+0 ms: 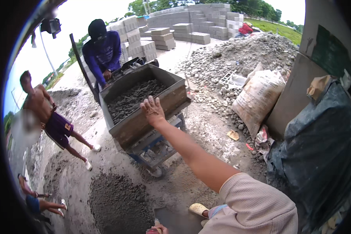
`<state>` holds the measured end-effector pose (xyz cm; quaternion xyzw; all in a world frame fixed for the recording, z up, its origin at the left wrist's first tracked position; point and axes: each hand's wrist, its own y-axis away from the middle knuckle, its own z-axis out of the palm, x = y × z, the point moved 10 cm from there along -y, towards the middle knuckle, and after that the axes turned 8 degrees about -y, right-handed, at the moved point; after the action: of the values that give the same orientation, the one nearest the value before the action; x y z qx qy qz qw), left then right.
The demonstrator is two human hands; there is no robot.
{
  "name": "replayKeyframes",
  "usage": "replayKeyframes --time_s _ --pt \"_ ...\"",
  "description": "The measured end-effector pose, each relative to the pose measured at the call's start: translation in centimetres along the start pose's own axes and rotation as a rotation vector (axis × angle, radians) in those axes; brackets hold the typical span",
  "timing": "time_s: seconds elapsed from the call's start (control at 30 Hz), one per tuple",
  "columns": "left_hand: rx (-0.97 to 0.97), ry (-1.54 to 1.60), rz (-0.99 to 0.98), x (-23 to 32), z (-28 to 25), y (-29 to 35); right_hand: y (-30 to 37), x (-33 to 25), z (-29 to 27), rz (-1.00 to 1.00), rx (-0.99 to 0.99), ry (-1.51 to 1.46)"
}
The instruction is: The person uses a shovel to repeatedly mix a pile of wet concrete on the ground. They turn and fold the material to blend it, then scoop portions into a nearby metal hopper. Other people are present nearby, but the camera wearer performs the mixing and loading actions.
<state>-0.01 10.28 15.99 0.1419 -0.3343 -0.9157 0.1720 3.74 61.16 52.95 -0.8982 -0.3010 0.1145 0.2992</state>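
My right arm reaches up from the lower right. My right hand point(153, 111) is open with its fingers spread, at the near rim of a metal hopper point(152, 124). The hopper is a deep box on a wheeled blue frame, part filled with coarse grey mix point(134, 99). At the bottom edge my left hand point(162, 228) is closed round a red handle point(153, 231); most of that hand is cut off. Next to it lies a flat grey blade-like plate point(177, 220), perhaps part of the same tool.
Behind the hopper, a person in purple point(101, 52) holds its far side. A shirtless person point(46, 105) stands left; another person point(41, 202) is partly visible below. Dark mix point(117, 202) lies on the ground. Rightward are gravel point(257, 50), a sack point(259, 97), a dark tarp point(319, 152) and, farther back, blocks point(163, 39).
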Motion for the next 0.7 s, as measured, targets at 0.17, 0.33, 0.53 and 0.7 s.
replayKeyframes --time_s 0.17,0.33,0.53,0.7 --pt "-0.102 0.015 0.041 -2.8 -1.1 -0.4 0.9 2.2 -0.2 0.032 0.101 0.043" --pt "-0.146 0.039 0.130 -4.1 -2.0 0.9 1.1 -0.2 0.5 -0.044 0.110 0.107" --pt "-0.158 0.130 0.111 -3.5 -2.7 -0.2 1.0 -0.7 -0.8 -0.128 0.188 -0.008" --pt "-0.157 0.228 0.173 -2.9 0.7 -1.1 0.9 3.7 -3.0 -0.213 0.247 -0.157"
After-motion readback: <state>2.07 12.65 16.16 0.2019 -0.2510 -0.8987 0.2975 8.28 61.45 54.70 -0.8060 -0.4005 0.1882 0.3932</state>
